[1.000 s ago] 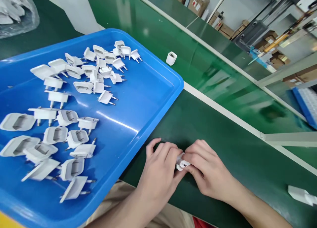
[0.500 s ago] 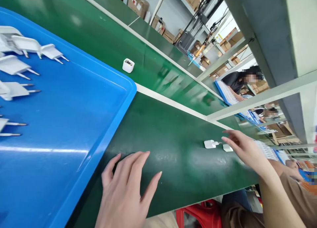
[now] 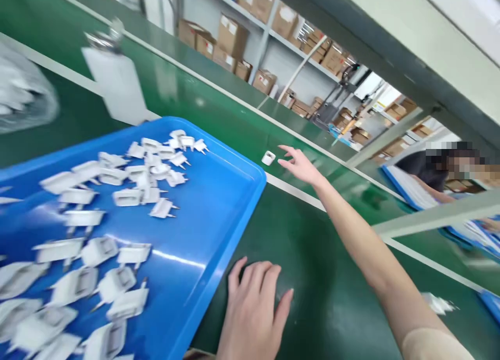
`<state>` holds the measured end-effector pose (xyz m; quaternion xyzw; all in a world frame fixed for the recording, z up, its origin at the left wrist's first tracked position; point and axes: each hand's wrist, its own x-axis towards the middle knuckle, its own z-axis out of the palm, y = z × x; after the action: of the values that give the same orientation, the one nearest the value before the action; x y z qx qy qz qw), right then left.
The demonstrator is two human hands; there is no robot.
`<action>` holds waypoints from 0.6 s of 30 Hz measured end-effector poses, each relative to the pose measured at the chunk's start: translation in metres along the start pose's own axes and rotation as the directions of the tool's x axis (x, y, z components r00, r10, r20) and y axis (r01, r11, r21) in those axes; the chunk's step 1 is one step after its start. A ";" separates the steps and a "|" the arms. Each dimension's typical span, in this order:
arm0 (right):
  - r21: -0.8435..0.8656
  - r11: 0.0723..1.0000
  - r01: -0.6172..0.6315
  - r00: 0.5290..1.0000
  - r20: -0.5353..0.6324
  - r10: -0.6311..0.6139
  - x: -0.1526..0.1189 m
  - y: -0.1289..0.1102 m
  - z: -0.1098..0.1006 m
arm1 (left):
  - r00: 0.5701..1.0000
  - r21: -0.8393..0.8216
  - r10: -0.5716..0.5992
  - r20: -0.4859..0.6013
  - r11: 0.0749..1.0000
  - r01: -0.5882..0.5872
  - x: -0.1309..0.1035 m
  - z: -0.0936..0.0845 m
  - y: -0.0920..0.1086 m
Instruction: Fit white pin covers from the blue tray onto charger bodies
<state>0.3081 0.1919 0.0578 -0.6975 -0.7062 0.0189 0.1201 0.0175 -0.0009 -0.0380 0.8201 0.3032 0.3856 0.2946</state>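
White housing (image 3: 268, 158) sits just past the blue tray's (image 3: 211, 193) far corner, near the empty, half-open right hand (image 3: 300, 164). Left hand (image 3: 253, 302), loosely open, nothing visibly held, is beside the tray. Carton labels (image 3: 232, 27) beyond it are unreadable.

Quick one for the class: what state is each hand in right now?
Left hand: open, palm down beside the blue tray.
Right hand: open, finger and thumb apart, near the white block.
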 end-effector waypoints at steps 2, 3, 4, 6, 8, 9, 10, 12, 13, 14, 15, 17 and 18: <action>0.008 0.999 0.043 0.999 0.026 -0.043 0.035 -0.010 0.015 | 1.000 -0.032 -0.017 -0.012 0.999 0.016 -0.002 0.001 0.000; 0.009 0.998 0.063 0.997 0.034 -0.064 0.045 -0.016 0.020 | 1.000 -0.044 -0.024 -0.016 0.999 0.024 -0.003 0.002 0.001; 0.012 0.997 0.082 0.996 0.032 -0.082 0.048 -0.021 0.021 | 0.999 -0.053 -0.036 -0.016 0.998 0.035 -0.004 0.003 0.002; 0.028 0.994 0.109 0.994 -0.009 -0.109 0.036 -0.029 0.020 | 0.997 -0.064 -0.068 -0.019 0.996 0.067 -0.006 0.006 0.004; 0.067 0.989 0.133 0.988 -0.088 -0.127 0.002 -0.033 0.017 | 0.995 -0.074 -0.099 -0.021 0.993 0.097 -0.008 0.008 0.007; 0.092 0.986 0.136 0.985 -0.122 -0.124 -0.020 -0.034 0.016 | 0.992 -0.078 -0.127 -0.012 0.989 0.125 -0.008 0.008 0.009; 0.119 0.983 0.138 0.983 -0.137 -0.122 -0.046 -0.035 0.016 | 0.986 -0.079 -0.166 0.005 0.983 0.166 -0.008 0.008 0.011; 0.161 0.973 0.162 0.982 -0.124 -0.143 -0.100 -0.040 0.016 | 0.966 -0.064 -0.251 0.057 0.965 0.255 -0.008 0.006 0.017; 0.180 0.967 0.178 0.982 -0.089 -0.165 -0.127 -0.043 0.017 | 0.955 -0.040 -0.284 0.086 0.957 0.288 -0.007 0.004 0.020; 0.223 0.953 0.204 0.979 -0.044 -0.200 -0.151 -0.047 0.018 | 0.948 -0.009 -0.299 0.106 0.953 0.302 -0.006 0.002 0.022; 0.275 0.932 0.237 0.968 0.011 -0.250 -0.171 -0.051 0.019 | 0.949 0.021 -0.291 0.121 0.956 0.291 -0.005 0.001 0.024; 0.354 0.879 0.319 0.912 0.137 -0.386 -0.197 -0.057 0.019 | 0.959 0.061 -0.242 0.149 0.970 0.236 -0.002 -0.001 0.027; 0.366 0.858 0.359 0.877 0.183 -0.445 -0.201 -0.059 0.017 | 0.962 0.082 -0.220 0.160 0.975 0.209 -0.001 -0.002 0.028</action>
<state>0.2463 -0.0064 0.0236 -0.4954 -0.8339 0.1995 0.1393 0.0229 -0.0189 -0.0177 0.8212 0.3765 0.2708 0.3325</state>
